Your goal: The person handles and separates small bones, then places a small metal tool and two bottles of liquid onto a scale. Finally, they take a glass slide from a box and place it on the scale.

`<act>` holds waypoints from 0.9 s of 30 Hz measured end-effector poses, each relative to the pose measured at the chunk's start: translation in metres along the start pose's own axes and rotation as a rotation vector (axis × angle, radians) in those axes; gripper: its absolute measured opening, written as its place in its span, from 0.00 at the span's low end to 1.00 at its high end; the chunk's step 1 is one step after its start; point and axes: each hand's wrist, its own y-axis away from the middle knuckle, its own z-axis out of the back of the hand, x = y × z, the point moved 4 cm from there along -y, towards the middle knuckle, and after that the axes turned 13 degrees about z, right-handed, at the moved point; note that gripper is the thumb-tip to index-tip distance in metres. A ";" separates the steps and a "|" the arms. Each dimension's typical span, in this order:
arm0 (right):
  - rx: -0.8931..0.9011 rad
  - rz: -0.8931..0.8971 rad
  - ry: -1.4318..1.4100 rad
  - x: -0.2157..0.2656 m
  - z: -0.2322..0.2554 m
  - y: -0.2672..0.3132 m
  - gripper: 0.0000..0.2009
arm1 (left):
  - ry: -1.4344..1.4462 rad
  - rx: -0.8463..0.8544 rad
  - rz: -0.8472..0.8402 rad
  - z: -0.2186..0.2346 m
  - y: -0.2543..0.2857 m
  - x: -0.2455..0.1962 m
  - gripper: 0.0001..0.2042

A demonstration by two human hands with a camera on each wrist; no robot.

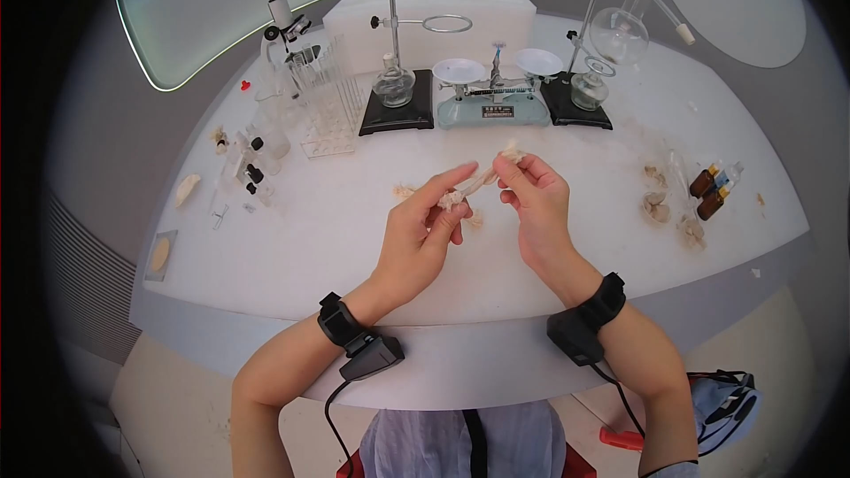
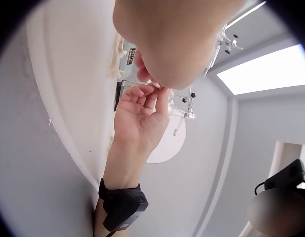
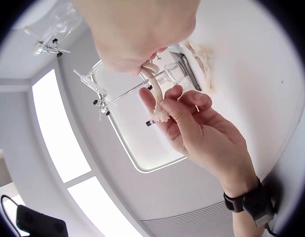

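A pale cotton cord with frayed, fluffy ends stretches between my two hands above the middle of the table. My left hand holds its near end between thumb and fingers, the tuft showing at the fingertips. The far end is pinched by my right hand between thumb and index finger. In the right wrist view the cord hangs twisted, its frayed end at the left thumb. Behind the hands, more frayed cord lies on the tabletop, partly hidden.
A balance stands beyond my hands, between two black-based stands, one with a ring. Test tubes in a rack, dropper bottles and a microscope stand left. Brown bottles and pale crumpled pieces lie right.
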 end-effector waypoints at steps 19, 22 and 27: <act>0.165 0.047 0.138 0.005 -0.008 0.003 0.08 | 0.188 0.048 0.129 0.000 0.003 0.006 0.07; 0.213 0.080 0.143 0.003 -0.010 0.005 0.06 | -0.084 -0.193 -0.123 0.007 0.001 0.005 0.05; 0.252 0.093 0.106 0.000 -0.013 0.007 0.06 | 0.131 -0.251 -0.121 0.008 -0.004 0.006 0.04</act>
